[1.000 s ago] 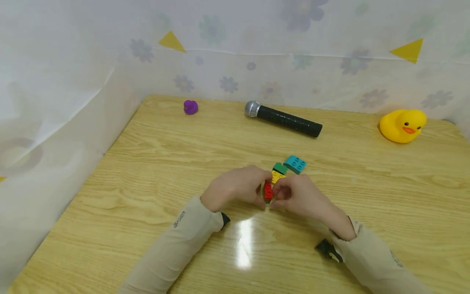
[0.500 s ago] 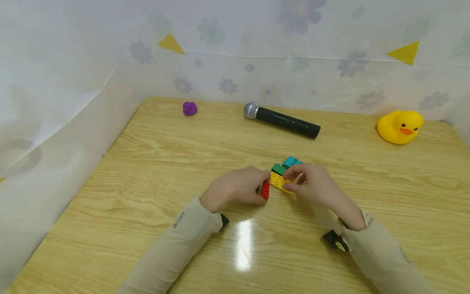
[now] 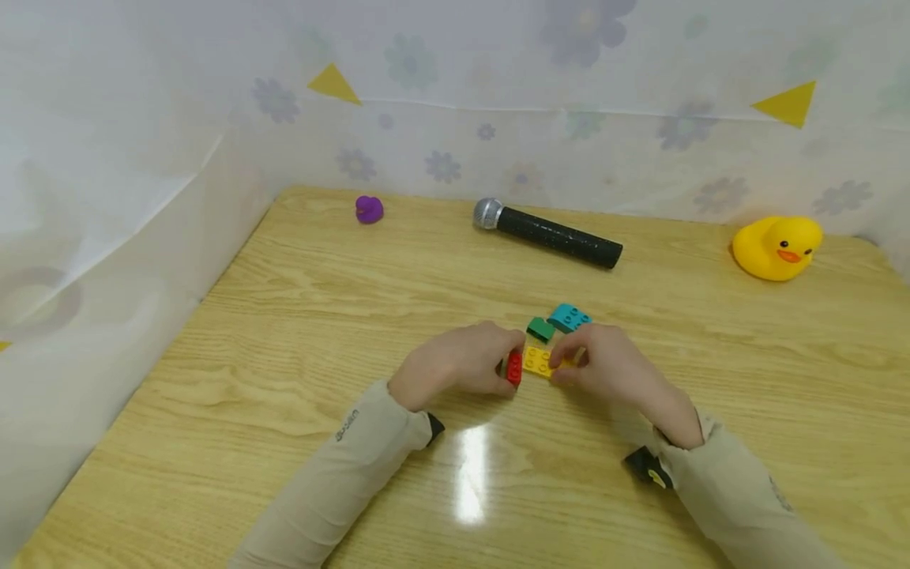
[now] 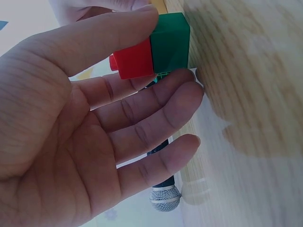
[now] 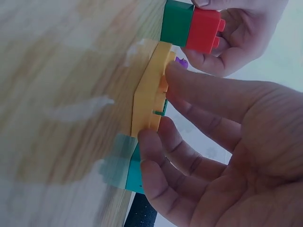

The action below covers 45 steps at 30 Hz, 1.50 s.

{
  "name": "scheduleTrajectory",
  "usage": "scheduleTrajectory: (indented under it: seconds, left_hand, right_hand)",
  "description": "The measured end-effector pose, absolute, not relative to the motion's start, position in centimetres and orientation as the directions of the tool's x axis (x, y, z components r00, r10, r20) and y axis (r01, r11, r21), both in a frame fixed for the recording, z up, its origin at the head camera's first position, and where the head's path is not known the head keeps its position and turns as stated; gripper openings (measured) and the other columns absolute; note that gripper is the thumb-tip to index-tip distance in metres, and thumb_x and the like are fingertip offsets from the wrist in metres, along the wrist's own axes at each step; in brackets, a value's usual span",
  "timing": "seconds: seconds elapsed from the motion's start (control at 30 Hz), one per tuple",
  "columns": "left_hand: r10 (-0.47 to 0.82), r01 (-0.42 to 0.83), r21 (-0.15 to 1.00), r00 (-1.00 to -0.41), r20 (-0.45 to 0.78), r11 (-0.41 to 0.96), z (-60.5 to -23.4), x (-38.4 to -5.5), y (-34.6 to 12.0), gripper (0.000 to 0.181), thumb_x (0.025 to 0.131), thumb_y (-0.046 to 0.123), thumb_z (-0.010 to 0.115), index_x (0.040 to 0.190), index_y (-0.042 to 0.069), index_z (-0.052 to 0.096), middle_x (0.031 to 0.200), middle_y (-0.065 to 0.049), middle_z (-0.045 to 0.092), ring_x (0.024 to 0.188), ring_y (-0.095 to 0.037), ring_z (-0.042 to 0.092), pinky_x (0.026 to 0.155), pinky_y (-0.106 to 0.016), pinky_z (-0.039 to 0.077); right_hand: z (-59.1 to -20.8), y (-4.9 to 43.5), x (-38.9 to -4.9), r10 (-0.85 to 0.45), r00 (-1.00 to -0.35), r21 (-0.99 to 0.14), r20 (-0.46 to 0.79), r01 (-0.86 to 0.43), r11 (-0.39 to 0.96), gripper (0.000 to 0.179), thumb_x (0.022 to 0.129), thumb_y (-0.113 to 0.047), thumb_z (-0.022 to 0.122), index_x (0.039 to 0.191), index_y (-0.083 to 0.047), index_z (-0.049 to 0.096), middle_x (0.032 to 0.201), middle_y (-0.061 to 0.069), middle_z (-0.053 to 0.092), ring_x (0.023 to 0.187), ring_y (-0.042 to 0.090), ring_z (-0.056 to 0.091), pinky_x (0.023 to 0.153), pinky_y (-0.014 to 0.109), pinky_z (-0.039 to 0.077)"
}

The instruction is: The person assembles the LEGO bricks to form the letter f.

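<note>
Yellow brick point(image 3: 537, 361) (right end hidden from above), right hand point(image 3: 607, 362) pinching it, left hand point(image 3: 462, 358) pinching red-and-green stack point(image 4: 154, 54)

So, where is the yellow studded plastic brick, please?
In the head view, the yellow studded plastic brick is right of centre, held by the right hand, just right of the red studded plastic brick.

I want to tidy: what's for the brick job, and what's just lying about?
Seemingly the job:
red studded plastic brick
green plastic brick beneath it
yellow studded plastic brick
separate green plastic brick
curved turquoise studded plastic brick

Probably lying about:
small purple duck
silver-headed black microphone
big yellow duck
</note>
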<state>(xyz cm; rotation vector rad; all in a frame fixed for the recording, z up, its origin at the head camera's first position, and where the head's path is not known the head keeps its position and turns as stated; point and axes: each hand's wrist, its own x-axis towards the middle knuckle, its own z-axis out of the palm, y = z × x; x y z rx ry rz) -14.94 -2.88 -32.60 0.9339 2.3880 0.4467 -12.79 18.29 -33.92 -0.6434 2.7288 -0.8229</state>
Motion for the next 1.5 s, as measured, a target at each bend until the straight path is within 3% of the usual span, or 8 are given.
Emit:
scheduleTrajectory:
  seconds: [0.27, 0.5, 0.83, 1.17, 1.4, 1.5]
  left_hand:
    - [0.696, 0.521, 0.471, -0.617, -0.367, 0.712, -32.6, -14.9, -2.8, 0.024, 0.087, 0.023, 0.072, 0.101, 0.016, 0.053, 0.082, 0.004, 0.057, 0.070, -0.010, 0.050, 0.063, -0.022, 0.042]
    - [0.708, 0.533, 0.479, -0.613, -0.351, 0.698, -32.6, -14.9, -2.8, 0.022, 0.086, 0.020, 0.072, 0.097, 0.016, 0.053, 0.080, 0.005, 0.057, 0.068, -0.010, 0.050, 0.061, -0.021, 0.042]
    - [0.719, 0.538, 0.496, -0.616, -0.321, 0.682, -32.8, -15.0, -3.2, 0.021, 0.085, 0.020, 0.072, 0.095, 0.016, 0.053, 0.079, 0.005, 0.057, 0.069, -0.009, 0.050, 0.061, -0.021, 0.042]
    - [0.717, 0.522, 0.515, -0.620, -0.319, 0.680, -33.4, -15.4, -3.5, 0.026, 0.085, 0.024, 0.074, 0.100, 0.014, 0.055, 0.081, 0.004, 0.059, 0.069, -0.009, 0.051, 0.062, -0.022, 0.042]
    - [0.712, 0.475, 0.570, -0.627, -0.316, 0.670, -33.7, -15.7, -3.6, 0.040, 0.083, 0.023, 0.077, 0.116, 0.012, 0.056, 0.080, 0.001, 0.058, 0.067, -0.011, 0.049, 0.061, -0.021, 0.042]
    - [0.723, 0.478, 0.582, -0.616, -0.312, 0.658, -33.6, -15.8, -3.6, 0.041, 0.082, 0.023, 0.078, 0.115, 0.012, 0.057, 0.082, 0.001, 0.059, 0.068, -0.011, 0.050, 0.062, -0.020, 0.042]
  right_hand:
    - [-33.9, 18.0, -12.6, -0.460, -0.884, -0.541, -0.085, -0.347, 0.766, 0.034, 0.069, -0.011, 0.086, 0.094, -0.007, 0.064, 0.088, 0.008, 0.063, 0.076, 0.021, 0.055, 0.065, 0.035, 0.047]
    - [-34.1, 18.0, -12.5, -0.485, -0.870, -0.486, -0.086, -0.388, 0.783, 0.029, 0.072, -0.012, 0.084, 0.096, -0.005, 0.069, 0.090, 0.011, 0.068, 0.080, 0.024, 0.056, 0.067, 0.038, 0.047]
    - [-33.5, 18.4, -12.5, -0.423, -0.900, -0.497, -0.107, -0.320, 0.806, 0.032, 0.079, -0.016, 0.077, 0.105, -0.001, 0.066, 0.098, 0.014, 0.067, 0.085, 0.026, 0.061, 0.075, 0.043, 0.050]
    - [-32.4, 18.4, -12.2, -0.399, -0.909, -0.571, 0.120, -0.392, 0.722, 0.030, 0.081, -0.013, 0.076, 0.106, 0.001, 0.065, 0.096, 0.010, 0.068, 0.081, 0.024, 0.061, 0.067, 0.037, 0.052]
    - [-32.5, 18.2, -12.0, -0.489, -0.836, -0.583, 0.249, -0.532, 0.614, 0.031, 0.078, -0.009, 0.079, 0.106, -0.006, 0.067, 0.101, 0.005, 0.068, 0.081, 0.017, 0.061, 0.066, 0.038, 0.054]
    - [-32.6, 18.0, -11.9, -0.520, -0.809, -0.582, 0.276, -0.571, 0.579, 0.031, 0.076, -0.007, 0.080, 0.104, -0.009, 0.068, 0.098, 0.000, 0.067, 0.079, 0.013, 0.060, 0.064, 0.036, 0.054]
